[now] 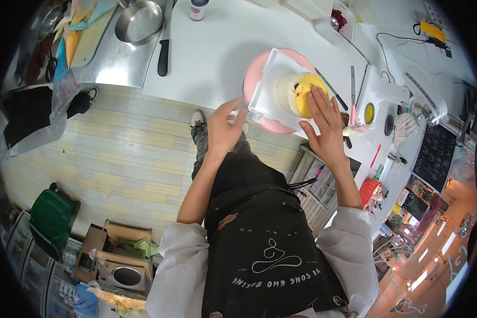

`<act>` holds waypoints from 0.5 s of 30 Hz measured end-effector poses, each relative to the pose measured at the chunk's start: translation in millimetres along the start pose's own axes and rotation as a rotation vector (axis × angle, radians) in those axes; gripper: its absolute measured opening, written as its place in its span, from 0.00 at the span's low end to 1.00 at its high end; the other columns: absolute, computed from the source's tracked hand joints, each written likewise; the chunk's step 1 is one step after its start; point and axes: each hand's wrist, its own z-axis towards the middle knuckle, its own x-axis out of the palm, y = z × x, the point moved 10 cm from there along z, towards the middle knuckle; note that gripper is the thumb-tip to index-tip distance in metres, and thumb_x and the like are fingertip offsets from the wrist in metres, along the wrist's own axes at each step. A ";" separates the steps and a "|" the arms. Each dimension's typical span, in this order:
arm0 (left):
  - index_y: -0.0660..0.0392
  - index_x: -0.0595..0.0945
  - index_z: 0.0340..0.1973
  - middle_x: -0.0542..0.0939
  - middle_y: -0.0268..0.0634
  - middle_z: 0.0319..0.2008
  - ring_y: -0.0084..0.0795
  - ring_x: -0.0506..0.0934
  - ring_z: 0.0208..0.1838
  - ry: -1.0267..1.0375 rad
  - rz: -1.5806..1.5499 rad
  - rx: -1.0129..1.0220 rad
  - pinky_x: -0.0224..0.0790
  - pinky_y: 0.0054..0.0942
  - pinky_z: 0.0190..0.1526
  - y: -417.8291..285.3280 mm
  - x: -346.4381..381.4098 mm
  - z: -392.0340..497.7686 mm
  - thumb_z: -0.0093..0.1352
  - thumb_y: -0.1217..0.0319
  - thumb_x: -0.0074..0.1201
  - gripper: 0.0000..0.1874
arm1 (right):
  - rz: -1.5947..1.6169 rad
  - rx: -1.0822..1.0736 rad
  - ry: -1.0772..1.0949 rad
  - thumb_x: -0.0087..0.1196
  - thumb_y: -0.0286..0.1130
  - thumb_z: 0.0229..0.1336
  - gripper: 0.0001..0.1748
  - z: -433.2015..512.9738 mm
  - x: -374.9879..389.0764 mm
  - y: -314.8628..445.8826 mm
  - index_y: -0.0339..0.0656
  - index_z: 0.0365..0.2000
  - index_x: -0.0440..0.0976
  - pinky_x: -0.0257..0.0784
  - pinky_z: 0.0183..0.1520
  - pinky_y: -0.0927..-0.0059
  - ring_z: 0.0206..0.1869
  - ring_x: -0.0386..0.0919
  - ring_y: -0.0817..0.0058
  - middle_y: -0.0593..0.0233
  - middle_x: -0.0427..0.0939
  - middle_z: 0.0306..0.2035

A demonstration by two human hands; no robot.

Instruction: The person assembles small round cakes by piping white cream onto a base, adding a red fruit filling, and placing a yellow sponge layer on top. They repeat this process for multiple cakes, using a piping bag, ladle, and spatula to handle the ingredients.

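A cake with pale sides and a yellow top (304, 107) sits on a square white cake board (267, 93). Under the board is a round pink turntable (258, 71). A small dark spot and a folded yellow piece show on the cake's left side. My right hand (326, 127) lies with spread fingers on the yellow surface and holds nothing. Beside the board's near left corner is my left hand (225, 129), thumb and fingers apart; whether it touches the turntable's rim cannot be made out. A label with writing (256, 115) hangs at that corner.
Right of the cake lie a black-handled palette knife (334, 91), a pink-handled spatula (353, 95) and a piping bag (357, 130), near a white stand mixer (385, 87). A black-handled knife (163, 57) and metal pan (140, 24) lie left. Another person (28, 115) stands at far left.
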 end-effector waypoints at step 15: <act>0.58 0.85 0.51 0.87 0.43 0.35 0.39 0.82 0.38 0.266 0.592 0.312 0.74 0.38 0.42 -35.6 -132.8 -70.3 0.69 0.71 0.60 0.15 | 0.081 0.190 -0.210 0.59 0.18 0.60 0.18 -82.6 -30.6 -10.6 0.37 0.51 0.81 0.76 0.56 0.67 0.53 0.82 0.61 0.55 0.82 0.52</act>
